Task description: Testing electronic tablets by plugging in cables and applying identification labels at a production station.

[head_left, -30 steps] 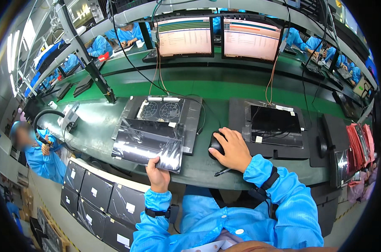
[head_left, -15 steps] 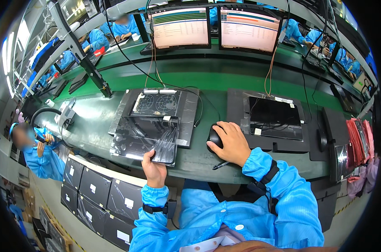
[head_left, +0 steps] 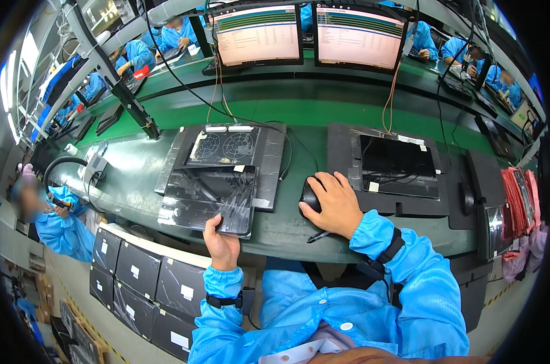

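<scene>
Head view: the left hand (head_left: pixel 221 246) pinches the lower right edge of a film-wrapped black panel (head_left: pixel 205 197), left of the frame's centre; the right hand (head_left: pixel 334 205) curls over a black mouse (head_left: pixel 309 193) at mid-frame (a dark tablet (head_left: pixel 399 165) lies on a black pad (head_left: pixel 343 159), right of centre).

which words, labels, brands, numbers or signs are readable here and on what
Nothing is clear enough to quote.
Left monitor: text too small.
Right monitor: text too small.
White labels on lower-left black panels: too small.
Tag on the held panel: nothing readable.
</scene>
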{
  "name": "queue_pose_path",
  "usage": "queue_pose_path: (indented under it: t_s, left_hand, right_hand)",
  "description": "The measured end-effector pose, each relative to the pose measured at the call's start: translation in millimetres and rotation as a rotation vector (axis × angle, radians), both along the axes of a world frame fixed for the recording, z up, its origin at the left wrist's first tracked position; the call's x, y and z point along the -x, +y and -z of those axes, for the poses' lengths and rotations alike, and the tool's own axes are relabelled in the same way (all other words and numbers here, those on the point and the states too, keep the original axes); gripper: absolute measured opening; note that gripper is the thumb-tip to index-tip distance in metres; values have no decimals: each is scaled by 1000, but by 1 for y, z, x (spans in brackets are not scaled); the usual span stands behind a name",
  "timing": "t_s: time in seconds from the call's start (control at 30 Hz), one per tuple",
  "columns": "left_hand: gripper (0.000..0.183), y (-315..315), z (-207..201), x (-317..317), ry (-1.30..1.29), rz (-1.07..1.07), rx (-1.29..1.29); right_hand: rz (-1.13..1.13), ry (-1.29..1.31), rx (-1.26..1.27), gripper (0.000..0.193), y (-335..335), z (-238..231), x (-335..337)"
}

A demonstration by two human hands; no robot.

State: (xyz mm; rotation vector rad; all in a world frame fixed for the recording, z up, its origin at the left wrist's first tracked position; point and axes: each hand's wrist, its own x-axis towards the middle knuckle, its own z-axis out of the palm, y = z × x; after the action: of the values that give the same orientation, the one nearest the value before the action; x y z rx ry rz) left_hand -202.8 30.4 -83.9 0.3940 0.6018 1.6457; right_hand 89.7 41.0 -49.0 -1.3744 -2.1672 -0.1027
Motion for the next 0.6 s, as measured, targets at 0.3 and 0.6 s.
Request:
queue_pose_path:
  t_s: [0.3, 0.6]
  left_hand:
    - [27, 2, 5, 2, -6, -19, 5]
    - [30, 3, 7, 3, 17, -28, 8]
  right_hand:
    - [-10, 20, 20, 59, -2, -2, 0]
    - [-10, 23, 46, 58, -2, -4, -1]
